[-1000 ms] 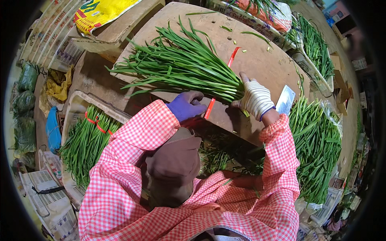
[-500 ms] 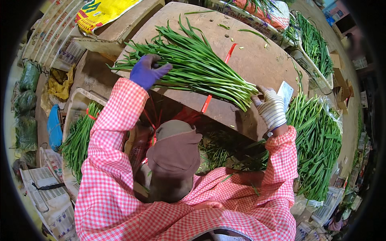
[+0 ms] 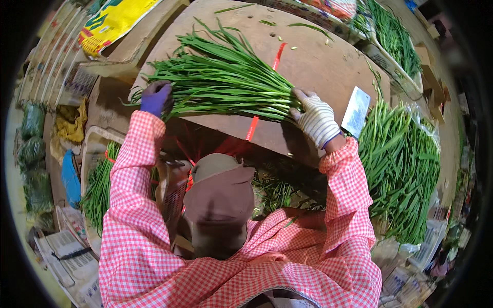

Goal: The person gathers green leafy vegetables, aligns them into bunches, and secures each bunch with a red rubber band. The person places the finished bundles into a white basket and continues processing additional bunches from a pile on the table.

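Note:
A fanned bunch of garlic chives (image 3: 226,84) lies across the brown board table, leafy tips to the left and pale stem ends to the right. My left hand (image 3: 156,98), in a purple glove, is at the leaf tips with its fingers curled; what is between them is hidden. At the stem ends is my right hand (image 3: 316,118), in a striped white knit glove, thumb and fingers closed around them. A red strip (image 3: 252,128) runs under the bunch and shows on both sides of it.
Beside my right wrist is a flat pale rectangular plate (image 3: 355,111). A large heap of chives (image 3: 398,169) lies at right. A tied bunch (image 3: 97,192) is in a crate at left. Crates of greens (image 3: 393,41) and a yellow sack (image 3: 117,23) are at the back.
My left hand has moved left off the middle of the leaves and curled at their tips. My right hand stays at the stem ends. The bunch lies more level and fanned; the view has shifted.

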Demonstrator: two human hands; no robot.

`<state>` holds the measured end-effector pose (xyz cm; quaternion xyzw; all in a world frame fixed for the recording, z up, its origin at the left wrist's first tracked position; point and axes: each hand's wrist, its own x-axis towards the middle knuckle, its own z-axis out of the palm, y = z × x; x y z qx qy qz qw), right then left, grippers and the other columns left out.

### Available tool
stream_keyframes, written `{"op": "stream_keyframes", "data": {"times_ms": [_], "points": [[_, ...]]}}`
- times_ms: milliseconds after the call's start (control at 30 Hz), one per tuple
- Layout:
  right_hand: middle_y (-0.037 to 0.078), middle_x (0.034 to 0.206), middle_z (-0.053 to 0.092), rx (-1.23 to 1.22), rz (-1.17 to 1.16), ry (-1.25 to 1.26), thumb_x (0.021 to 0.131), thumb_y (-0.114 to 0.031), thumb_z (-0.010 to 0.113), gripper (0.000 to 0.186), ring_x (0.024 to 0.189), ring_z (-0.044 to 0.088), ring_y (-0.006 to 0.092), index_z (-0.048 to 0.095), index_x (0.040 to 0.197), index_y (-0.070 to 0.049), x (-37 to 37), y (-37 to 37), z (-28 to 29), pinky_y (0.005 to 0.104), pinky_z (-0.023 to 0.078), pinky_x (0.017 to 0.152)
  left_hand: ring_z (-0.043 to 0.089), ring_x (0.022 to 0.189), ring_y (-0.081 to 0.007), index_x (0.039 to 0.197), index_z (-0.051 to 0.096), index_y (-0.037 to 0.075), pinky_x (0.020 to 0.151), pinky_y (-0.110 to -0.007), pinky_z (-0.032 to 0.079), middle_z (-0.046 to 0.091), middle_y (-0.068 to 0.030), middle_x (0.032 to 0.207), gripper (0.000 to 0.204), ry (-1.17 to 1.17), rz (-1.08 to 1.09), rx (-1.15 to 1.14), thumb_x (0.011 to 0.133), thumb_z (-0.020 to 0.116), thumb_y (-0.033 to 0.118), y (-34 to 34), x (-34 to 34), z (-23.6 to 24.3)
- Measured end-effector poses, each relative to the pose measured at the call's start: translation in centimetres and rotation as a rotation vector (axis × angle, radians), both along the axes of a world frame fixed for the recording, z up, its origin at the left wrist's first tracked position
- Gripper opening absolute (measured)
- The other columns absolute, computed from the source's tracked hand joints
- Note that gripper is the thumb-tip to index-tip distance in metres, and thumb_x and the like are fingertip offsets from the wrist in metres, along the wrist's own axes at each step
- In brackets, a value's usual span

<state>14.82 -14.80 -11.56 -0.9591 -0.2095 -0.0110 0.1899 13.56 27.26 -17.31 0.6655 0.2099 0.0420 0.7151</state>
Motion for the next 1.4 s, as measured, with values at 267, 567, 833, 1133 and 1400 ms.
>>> {"op": "stream_keyframes", "data": {"times_ms": [267,567,833,1133,1400], "points": [[0.017,0.078,0.063,0.256,-0.390,0.068,0.081,-0.019,0.057,0.023,0.072,0.062,0.0294,0.064,0.097,-0.004,-1.4,-10.6,-0.6,0.0349,0.049,0.067,0.055,0.090,-0.0137,0.118,0.053,0.003,0.081,-0.026,0.044,0.058,-0.0084,0.105,0.040,-0.254,0.104,0.697,0.080,0.062,0.010,3.0,-0.5,2.5],[0.012,0.063,0.057,-0.216,0.006,-0.027,0.078,-0.025,0.052,0.019,0.060,0.059,0.0292,0.060,0.070,-0.009,-4.5,-8.1,-2.3,0.0404,0.046,0.053,0.036,0.119,-0.0352,0.128,0.042,0.007,0.099,-0.043,0.030,0.038,-0.0210,0.128,0.073,-0.594,-0.325,1.373,0.068,0.072,0.036,-14.5,-1.4,8.8],[0.019,0.069,0.061,-0.183,-0.091,0.137,0.077,-0.023,0.052,0.023,0.067,0.061,0.0355,0.062,0.073,-0.004,-1.8,-4.3,-1.3,0.0424,0.049,0.061,0.029,0.123,-0.0411,0.131,0.037,0.005,0.103,-0.048,0.024,0.030,-0.0246,0.134,0.089,-0.646,-0.758,1.525,0.062,0.068,0.053,-24.0,3.1,7.1],[0.020,0.064,0.060,-0.160,-0.093,0.137,0.077,-0.018,0.050,0.023,0.065,0.061,0.0353,0.065,0.069,-0.003,-2.0,-5.3,-3.6,0.0412,0.049,0.058,0.034,0.122,-0.0329,0.127,0.038,0.010,0.105,-0.050,0.020,0.038,-0.0169,0.130,0.072,-0.792,-0.965,1.467,0.065,0.068,0.030,-24.3,-0.7,4.7],[0.022,0.063,0.059,-0.102,-0.136,0.187,0.079,-0.026,0.050,0.030,0.062,0.060,0.0370,0.064,0.069,-0.002,-3.6,-6.3,-1.9,0.0428,0.048,0.059,0.041,0.116,-0.0298,0.126,0.041,0.009,0.102,-0.048,0.026,0.044,-0.0134,0.125,0.070,-0.880,-0.870,1.527,0.061,0.065,0.014,-24.2,0.9,3.2]]}}
